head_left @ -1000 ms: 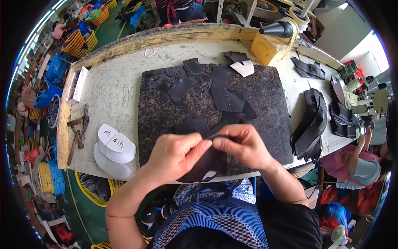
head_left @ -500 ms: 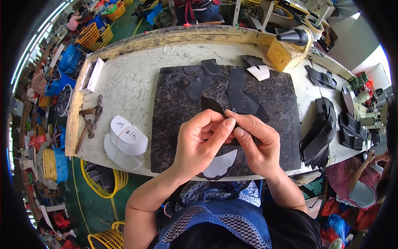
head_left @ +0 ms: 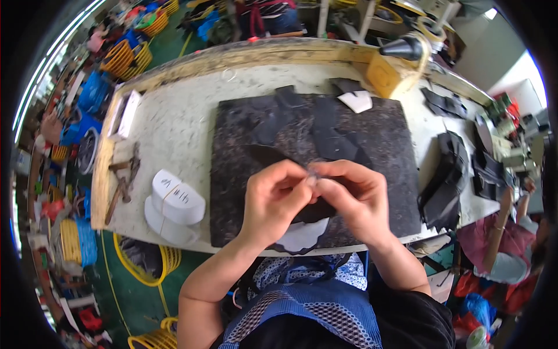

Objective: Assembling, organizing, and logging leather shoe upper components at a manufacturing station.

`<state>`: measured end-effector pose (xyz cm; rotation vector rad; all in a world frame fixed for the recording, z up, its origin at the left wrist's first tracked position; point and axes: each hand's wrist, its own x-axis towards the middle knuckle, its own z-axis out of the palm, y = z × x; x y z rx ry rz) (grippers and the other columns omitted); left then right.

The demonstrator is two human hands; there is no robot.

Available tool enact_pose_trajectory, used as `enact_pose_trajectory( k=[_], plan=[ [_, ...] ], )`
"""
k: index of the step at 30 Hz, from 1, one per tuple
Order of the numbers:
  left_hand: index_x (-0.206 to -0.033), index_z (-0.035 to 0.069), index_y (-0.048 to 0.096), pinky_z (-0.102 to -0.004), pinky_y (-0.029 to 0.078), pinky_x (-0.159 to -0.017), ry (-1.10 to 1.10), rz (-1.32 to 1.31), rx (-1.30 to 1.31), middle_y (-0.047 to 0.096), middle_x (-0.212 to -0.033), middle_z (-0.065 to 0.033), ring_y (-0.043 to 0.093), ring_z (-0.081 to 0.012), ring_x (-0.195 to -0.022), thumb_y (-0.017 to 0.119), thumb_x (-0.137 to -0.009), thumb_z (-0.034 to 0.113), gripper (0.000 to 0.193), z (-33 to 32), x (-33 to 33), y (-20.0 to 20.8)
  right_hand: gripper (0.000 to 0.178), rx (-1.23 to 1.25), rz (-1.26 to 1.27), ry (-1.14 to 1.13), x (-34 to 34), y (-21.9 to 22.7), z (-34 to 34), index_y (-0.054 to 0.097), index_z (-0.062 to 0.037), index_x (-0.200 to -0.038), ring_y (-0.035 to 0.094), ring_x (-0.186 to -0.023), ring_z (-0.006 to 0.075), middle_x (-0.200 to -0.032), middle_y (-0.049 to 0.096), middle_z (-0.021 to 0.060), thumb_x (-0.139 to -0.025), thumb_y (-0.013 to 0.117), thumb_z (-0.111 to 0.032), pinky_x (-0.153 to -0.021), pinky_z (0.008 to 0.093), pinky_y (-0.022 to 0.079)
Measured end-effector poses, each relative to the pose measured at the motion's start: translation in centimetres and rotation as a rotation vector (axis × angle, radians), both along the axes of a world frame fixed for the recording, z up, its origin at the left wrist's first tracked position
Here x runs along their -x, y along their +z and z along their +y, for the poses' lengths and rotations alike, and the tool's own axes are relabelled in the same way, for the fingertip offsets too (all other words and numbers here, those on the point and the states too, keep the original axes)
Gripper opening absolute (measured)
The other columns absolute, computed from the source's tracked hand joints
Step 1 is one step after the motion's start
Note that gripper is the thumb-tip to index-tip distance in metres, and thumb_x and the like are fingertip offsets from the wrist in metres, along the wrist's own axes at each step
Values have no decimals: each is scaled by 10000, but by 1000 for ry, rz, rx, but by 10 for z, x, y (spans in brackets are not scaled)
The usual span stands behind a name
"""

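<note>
Over the dark stone slab point(head_left: 232, 209), my left hand point(head_left: 274, 198) and my right hand point(head_left: 356, 200) meet fingertip to fingertip. Both are closed, pinching a thin black cut piece point(head_left: 266, 155) whose pointed end sticks out beyond my left fingers. Motion smears the pinch, so its exact edge is unclear. Below my hands, at the slab's near edge, lies a light grey piece point(head_left: 302, 237) with a scalloped dark border. Several flat black pieces point(head_left: 332, 142) rest on the slab's far half, with a white piece point(head_left: 356, 101) at its far edge.
Left on the white table point(head_left: 174, 110) lie a banded stack of white rounded pieces point(head_left: 177, 200), a hammer point(head_left: 120, 192) and a white open box point(head_left: 124, 115). A yellow container point(head_left: 388, 74) stands far right. Black bundles point(head_left: 444, 180) lie right. A co-worker's arm point(head_left: 499, 232) shows beyond.
The black piece's free end has swung left and lower, and my fingertips have drawn closer together around it. The whole view has shifted slightly.
</note>
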<state>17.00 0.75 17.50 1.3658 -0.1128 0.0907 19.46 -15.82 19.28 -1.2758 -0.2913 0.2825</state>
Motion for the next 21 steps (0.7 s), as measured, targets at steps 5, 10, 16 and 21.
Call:
enact_pose_trajectory(
  k=[5,10,16,21],
  plan=[
    [-923,-7,663,-242,535,-661,-137,-99,-273,646,-864,-53,628,-92,-751,717,-851,35,99,12,3,-4,132,-116,354,55,-26,-29,-12,705,26,-944,660,-825,111,-868,707,65,-918,650,-91,-775,248,536],
    [-1064,69,683,-459,451,-1042,-215,-869,-1141,594,-1286,-134,621,-322,-1105,876,-707,252,445,12,-18,83,123,-39,191,354,-10,-2,-35,710,16,-1035,632,-813,51,-843,696,0,-925,700,-38,-783,228,523],
    [-740,178,543,-341,532,-982,-631,-1575,-1015,587,-808,41,632,-146,-916,659,-878,185,181,-7,6,67,160,-164,475,832,18,-4,-53,671,16,-1004,569,-727,30,-818,649,-38,-1006,638,-140,-624,206,462],
    [-776,144,456,-213,332,-511,-870,-1664,-506,414,-634,60,435,-64,-526,597,-922,220,217,-61,40,56,166,-24,326,911,59,-30,-77,687,26,-982,534,-755,24,-815,624,-59,-1001,649,-135,-644,219,443]
  ],
)
